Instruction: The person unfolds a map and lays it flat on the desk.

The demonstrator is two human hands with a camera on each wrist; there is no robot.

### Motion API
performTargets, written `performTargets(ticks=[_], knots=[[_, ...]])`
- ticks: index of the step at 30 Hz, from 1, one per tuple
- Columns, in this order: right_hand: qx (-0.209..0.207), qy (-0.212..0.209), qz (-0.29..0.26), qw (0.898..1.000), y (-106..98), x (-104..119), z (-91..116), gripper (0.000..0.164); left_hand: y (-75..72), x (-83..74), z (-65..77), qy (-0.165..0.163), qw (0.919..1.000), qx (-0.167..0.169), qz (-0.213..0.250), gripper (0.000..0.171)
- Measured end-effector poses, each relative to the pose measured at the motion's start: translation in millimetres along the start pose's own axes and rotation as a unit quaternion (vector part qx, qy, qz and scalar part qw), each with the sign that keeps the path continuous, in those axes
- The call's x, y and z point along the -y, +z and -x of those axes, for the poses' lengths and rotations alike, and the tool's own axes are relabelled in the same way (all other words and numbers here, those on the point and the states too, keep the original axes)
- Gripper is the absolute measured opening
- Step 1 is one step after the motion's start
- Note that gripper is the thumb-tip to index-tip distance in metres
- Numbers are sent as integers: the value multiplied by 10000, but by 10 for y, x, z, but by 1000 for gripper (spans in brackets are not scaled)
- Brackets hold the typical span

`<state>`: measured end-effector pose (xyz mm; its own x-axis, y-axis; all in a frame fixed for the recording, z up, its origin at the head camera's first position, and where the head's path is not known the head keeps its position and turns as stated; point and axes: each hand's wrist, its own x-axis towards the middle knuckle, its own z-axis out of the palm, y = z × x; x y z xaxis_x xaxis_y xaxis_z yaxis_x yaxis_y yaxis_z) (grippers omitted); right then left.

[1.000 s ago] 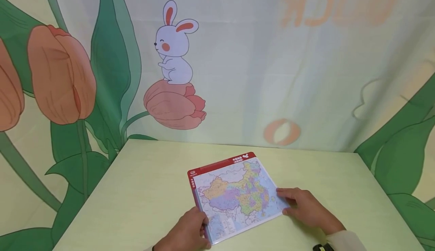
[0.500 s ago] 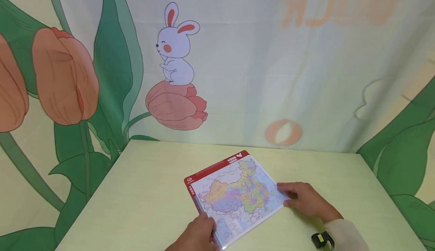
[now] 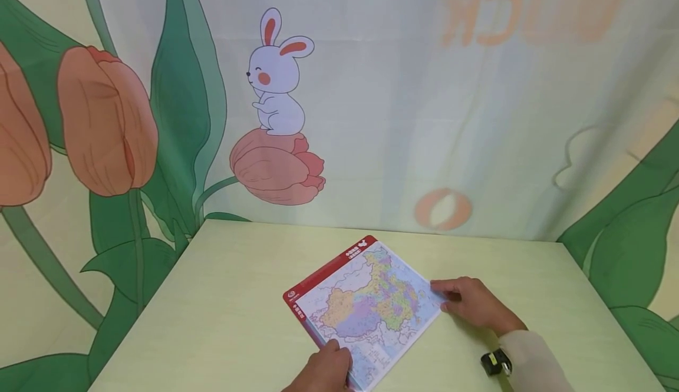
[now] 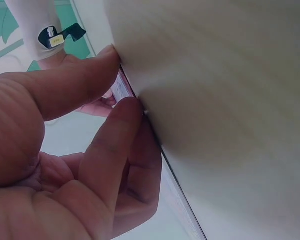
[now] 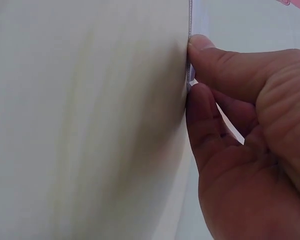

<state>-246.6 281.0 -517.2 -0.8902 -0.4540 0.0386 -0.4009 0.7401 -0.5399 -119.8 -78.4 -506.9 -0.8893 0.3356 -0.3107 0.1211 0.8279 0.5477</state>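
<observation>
Tulip-printed cloth hangs behind a pale table, where the map board lies between left hand and right hand, each gripping an opposite edge. It looks light, stiff and slick, so those 2 edges seem the best hold.

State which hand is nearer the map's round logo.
Left. The left hand pinches the edge running from the logo toward the person; the right hand pinches the opposite edge of the map.

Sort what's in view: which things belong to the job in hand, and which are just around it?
In the job:
- map board
- left hand and right hand, both touching it

Just around it:
- pale table
- printed backdrop
- black wrist device
</observation>
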Motion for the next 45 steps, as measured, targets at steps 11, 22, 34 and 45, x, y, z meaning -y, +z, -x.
performTargets(ticks=[11,22,34,45], knots=[[-28,62,38,10000,-50,42,15,46,-76,-35,-12,-67,9987,159,477,28],[-426,958,-213,9943,2,359,89,49,-276,170,-39,272,9915,148,1265,31],[-895,959,464,9903,437,1418,284,51,-807,647,-285,1164,9883,-606,776,45],[182,1187,205,9925,863,1974,343,66,-1296,1020,-658,553,9940,-879,351,51]])
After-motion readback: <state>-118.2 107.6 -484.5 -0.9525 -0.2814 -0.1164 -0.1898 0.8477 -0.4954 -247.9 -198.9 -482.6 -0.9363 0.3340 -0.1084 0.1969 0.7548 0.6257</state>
